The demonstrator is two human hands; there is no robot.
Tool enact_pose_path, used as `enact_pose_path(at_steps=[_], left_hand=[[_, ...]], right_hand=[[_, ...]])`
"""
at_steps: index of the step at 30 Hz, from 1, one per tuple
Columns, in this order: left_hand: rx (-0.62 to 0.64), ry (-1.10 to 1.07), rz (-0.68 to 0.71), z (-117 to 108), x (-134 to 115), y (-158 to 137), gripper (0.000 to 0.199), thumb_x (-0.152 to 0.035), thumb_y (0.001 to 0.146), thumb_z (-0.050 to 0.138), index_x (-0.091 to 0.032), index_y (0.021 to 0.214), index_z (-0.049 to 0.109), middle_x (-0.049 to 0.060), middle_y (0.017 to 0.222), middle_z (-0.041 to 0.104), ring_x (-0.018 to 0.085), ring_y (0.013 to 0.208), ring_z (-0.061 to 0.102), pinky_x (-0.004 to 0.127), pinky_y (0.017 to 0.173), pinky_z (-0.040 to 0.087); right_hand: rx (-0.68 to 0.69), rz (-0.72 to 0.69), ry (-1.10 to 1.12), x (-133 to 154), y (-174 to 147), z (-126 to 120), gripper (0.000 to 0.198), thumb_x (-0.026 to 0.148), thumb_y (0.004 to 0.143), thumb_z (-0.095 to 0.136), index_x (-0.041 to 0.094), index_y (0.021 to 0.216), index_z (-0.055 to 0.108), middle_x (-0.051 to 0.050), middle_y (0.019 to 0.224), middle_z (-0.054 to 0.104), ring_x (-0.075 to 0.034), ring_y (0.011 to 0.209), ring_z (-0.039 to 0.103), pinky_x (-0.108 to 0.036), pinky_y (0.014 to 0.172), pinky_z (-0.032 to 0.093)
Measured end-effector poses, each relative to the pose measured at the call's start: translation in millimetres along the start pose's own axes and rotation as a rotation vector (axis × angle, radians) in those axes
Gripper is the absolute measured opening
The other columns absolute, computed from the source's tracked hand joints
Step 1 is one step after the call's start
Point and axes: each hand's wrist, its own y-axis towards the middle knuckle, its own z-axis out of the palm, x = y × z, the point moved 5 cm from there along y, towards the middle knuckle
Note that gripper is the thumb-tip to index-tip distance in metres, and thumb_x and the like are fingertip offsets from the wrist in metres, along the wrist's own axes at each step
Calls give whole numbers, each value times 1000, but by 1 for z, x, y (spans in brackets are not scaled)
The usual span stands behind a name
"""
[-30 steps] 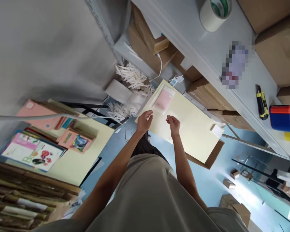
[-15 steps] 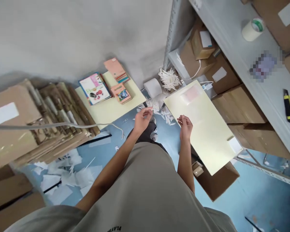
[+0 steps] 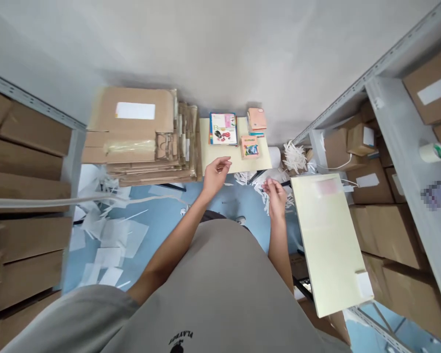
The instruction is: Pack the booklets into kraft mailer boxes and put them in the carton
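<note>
Both my hands are in mid-air in front of me, and I see nothing in either. My left hand point(image 3: 215, 177) has loosely bent fingers with a gap to the thumb, and is nearest the front edge of the far pale yellow table point(image 3: 226, 159). On that table are a stack of colourful picture books point(image 3: 223, 130), a small pile of orange booklets point(image 3: 250, 147) and another orange pile point(image 3: 257, 120) behind it. My right hand point(image 3: 275, 195), its fingers loosely curled and slightly apart, is left of a second pale yellow table point(image 3: 330, 240).
Flattened cardboard boxes point(image 3: 135, 142) are stacked left of the books. A grey cable point(image 3: 95, 200) crosses at the left. Paper sheets point(image 3: 112, 240) and shredded paper point(image 3: 294, 157) lie on the floor. Shelves of cartons point(image 3: 384, 220) line the right side; more cartons point(image 3: 29, 240) stand left.
My view has turned left, so the book table now lies straight ahead and the second table sits farther right. Both hands keep about the same pose, with nothing taken up.
</note>
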Motion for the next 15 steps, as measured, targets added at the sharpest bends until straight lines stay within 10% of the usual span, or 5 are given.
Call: enact_pose_path(at_steps=[10, 15], left_hand=[[-343, 1, 30, -249, 25, 53, 33, -33, 95, 74, -18, 124, 78, 12, 117, 85, 27, 118, 82, 42, 113, 65], [-415, -14, -2, -339, 39, 60, 32, -29, 93, 73, -17, 122, 78, 14, 121, 86, 27, 119, 83, 46, 118, 64]], right_hand=[[559, 62, -54, -5, -47, 289, 51, 66, 87, 92, 25, 115, 85, -7, 113, 89, -25, 99, 85, -37, 92, 68], [651, 328, -176, -51, -72, 387, 36, 55, 92, 95, 21, 100, 83, -10, 108, 89, -18, 79, 84, -28, 71, 66]])
